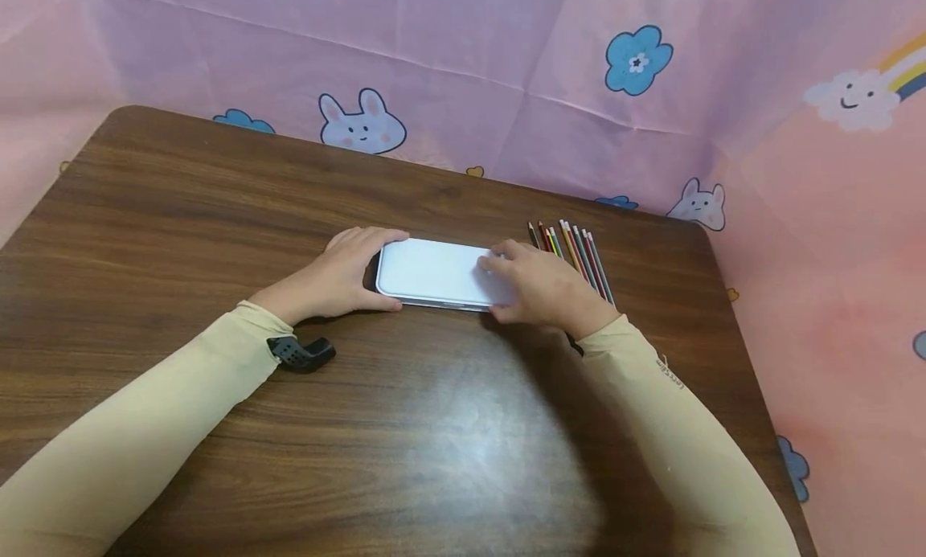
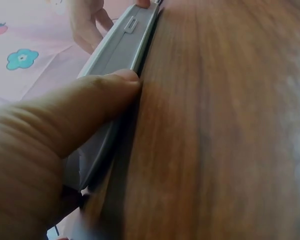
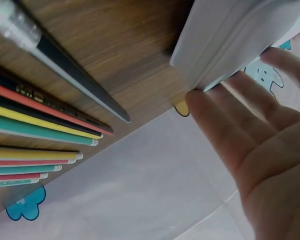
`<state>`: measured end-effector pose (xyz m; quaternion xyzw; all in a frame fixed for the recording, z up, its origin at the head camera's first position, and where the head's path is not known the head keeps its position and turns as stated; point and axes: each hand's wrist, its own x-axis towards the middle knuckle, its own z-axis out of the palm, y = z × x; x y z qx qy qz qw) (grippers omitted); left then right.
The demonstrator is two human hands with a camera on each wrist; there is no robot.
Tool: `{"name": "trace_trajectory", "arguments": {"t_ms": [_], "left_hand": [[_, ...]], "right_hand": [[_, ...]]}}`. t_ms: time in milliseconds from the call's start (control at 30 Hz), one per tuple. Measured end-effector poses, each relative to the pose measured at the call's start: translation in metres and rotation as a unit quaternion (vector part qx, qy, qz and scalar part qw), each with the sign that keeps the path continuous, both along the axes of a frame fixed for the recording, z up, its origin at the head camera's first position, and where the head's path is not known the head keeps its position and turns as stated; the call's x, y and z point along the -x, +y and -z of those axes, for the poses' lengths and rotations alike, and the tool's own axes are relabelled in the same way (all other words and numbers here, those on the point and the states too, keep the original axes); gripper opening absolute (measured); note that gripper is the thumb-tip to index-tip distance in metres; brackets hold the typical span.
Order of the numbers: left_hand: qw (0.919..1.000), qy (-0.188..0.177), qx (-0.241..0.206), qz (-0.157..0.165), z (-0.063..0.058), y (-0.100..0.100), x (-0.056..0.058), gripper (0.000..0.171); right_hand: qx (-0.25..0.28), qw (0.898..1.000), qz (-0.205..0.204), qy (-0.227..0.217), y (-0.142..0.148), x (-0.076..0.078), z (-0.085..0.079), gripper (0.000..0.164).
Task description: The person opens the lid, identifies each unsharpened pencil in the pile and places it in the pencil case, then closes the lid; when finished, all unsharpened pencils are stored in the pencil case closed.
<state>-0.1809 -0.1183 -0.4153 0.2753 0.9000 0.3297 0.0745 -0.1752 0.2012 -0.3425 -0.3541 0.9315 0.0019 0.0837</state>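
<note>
A white, flat pencil case [image 1: 434,269] with rounded corners lies lengthwise at the middle of the table. My left hand [image 1: 340,276] grips its left end, thumb along the near side and fingers at the far side. At the other end, my right hand [image 1: 546,288] holds the case, its thumb at the near edge and its fingers over the lid and far edge. A small latch [image 2: 131,24] shows on the near side in the left wrist view. Several pencils [image 3: 50,112] lie side by side just right of the case, partly hidden by my right hand.
The brown wooden table [image 1: 347,444] has rounded corners. Behind it and to the right hangs a pink and purple cloth [image 1: 470,26] printed with rabbits, flowers and clouds. A black wrist device [image 1: 304,354] sits at my left cuff.
</note>
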Motion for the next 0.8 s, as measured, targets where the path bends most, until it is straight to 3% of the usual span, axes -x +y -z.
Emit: {"name": "trace_trajectory", "arguments": {"t_ms": [367,600,800], "left_hand": [[0.9998,0.013,0.007,0.009,-0.001,-0.001,0.000,0.098],[0.9997,0.003,0.001,0.023,-0.001,-0.003,0.001,0.102],[0.9999,0.001,-0.010,0.012,0.002,-0.003,0.000,0.103]], "right_hand": [[0.011,0.999,-0.041,-0.001,0.003,0.010,-0.003,0.063],[0.075,0.995,-0.044,-0.044,0.011,0.017,-0.010,0.062],[0.073,0.994,-0.043,-0.066,0.015,0.018,-0.007,0.066]]}}
